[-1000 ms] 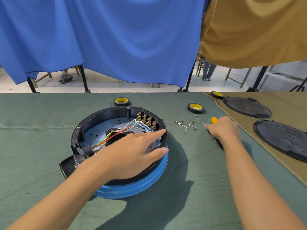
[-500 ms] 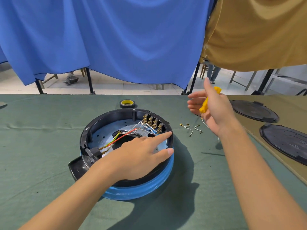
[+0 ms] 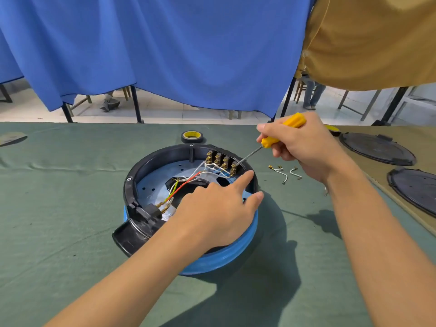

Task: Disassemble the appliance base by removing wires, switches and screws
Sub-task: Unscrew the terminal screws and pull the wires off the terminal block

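Appliance base sits on the green counter | left hand rests flat on its near rim, grip slack, holding nothing; forefinger points toward switches on its far wall | right hand above its far-right edge, grip wrapped round yellow screwdriver; tip at rightmost switch | loose wires lie just right of base

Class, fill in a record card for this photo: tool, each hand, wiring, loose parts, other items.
Tool: screwdriver, yellow handle, tip at the switches
Right: right hand grips the handle
Left: left hand rests on the appliance base, index finger straight
Wiring: red, white and yellow-green leads inside the base
Loose parts: short white wires on the cloth, right of the base
Other: tape roll behind the base; two black lids far right
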A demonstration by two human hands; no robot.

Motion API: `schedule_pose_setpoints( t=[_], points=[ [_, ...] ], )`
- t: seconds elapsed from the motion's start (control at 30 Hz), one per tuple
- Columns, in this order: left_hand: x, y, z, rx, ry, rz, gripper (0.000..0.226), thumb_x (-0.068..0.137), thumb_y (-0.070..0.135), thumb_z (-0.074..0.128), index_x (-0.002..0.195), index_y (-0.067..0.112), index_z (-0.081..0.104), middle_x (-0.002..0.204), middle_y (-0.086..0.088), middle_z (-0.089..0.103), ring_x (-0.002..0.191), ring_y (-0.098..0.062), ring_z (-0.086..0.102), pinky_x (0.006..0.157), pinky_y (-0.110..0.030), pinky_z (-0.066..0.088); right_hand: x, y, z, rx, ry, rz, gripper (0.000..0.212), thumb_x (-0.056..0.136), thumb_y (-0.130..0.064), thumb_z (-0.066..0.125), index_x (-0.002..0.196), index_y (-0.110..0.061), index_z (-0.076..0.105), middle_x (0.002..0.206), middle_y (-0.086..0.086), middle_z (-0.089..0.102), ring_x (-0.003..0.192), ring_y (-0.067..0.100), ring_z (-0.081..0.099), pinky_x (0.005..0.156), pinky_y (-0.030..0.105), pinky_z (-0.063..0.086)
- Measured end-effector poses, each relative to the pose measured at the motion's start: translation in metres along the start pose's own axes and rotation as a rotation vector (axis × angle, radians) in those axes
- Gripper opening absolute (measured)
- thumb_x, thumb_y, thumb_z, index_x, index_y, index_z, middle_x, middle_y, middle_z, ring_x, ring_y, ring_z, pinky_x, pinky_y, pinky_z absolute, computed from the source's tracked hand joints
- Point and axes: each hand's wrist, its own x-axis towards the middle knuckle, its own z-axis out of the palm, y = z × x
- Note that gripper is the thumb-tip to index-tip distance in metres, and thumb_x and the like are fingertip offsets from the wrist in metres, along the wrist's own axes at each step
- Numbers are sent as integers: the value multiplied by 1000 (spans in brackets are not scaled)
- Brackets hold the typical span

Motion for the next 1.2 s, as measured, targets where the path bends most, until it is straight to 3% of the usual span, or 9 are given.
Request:
schedule_pose_setpoints(
  t=[0.13,0.33,0.53,0.73,0.83,0.97,1.07,1.13,1.2],
  points=[
    [2,1,2,33,30,-41,57,93,68,13,147,53,2,129,-14,57,113,-40,51,80,-44,36,0,1,5,-36,-33,-24,26,83,-18,74,70,4,70,46,4,56,43,12,47,41,17,35],
    [5,-12,-14,20,-186,-23,73,79,86,12,144,59,-5,145,-14,46,134,-37,39,103,-50,36,-1,7,22,-120,2,-36,15,74,-13,75,66,-1,68,51,10,61,42,13,48,43,22,38],
    [4,-18,-7,112,81,33,73,79,84,13,146,55,18,127,-4,62,129,-32,45,95,-43,40,-3,5,29,-251,111,-98,19,71,-17,68,65,0,62,58,21,61,41,7,51,45,21,39],
    [7,-23,-3,31,20,46,74,79,84,14,147,54,11,121,-5,64,132,-29,43,91,-42,40,-10,-7,24,-437,10,-191,15,80,-21,68,66,-16,71,53,4,65,50,11,57,52,21,45],
    [6,-22,-4,41,2,49,74,81,83,15,148,51,11,128,-4,62,132,-32,41,95,-44,39,-13,-11,22,-504,-45,-219,20,84,-25,67,68,-16,74,54,2,66,59,15,61,64,21,43],
    [8,-20,-3,54,14,47,74,83,81,16,149,47,10,129,-3,61,127,-32,46,89,-43,41,-16,-16,24,-554,-102,-259,24,87,-24,67,69,-11,75,58,7,68,57,22,63,56,32,51],
    [8,-19,-2,37,50,67,73,86,78,18,150,45,10,97,-4,65,116,-31,53,81,-41,43,-16,-20,25,-602,-138,-287,27,89,-27,65,72,-9,75,62,11,68,62,22,62,61,36,53],
    [6,-18,-5,0,17,75,69,88,76,20,150,47,10,67,-2,47,106,-30,56,81,-41,45,-17,-21,25,-627,-159,-301,28,90,-28,65,73,-9,75,65,11,68,63,24,62,66,37,54],
    [6,-17,-7,-19,-23,78,68,89,75,20,150,47,10,63,-2,39,104,-31,57,89,-45,46,-17,-22,26,-630,-164,-311,27,89,-27,65,73,-9,76,65,13,68,64,26,63,66,37,53]
  ],
)
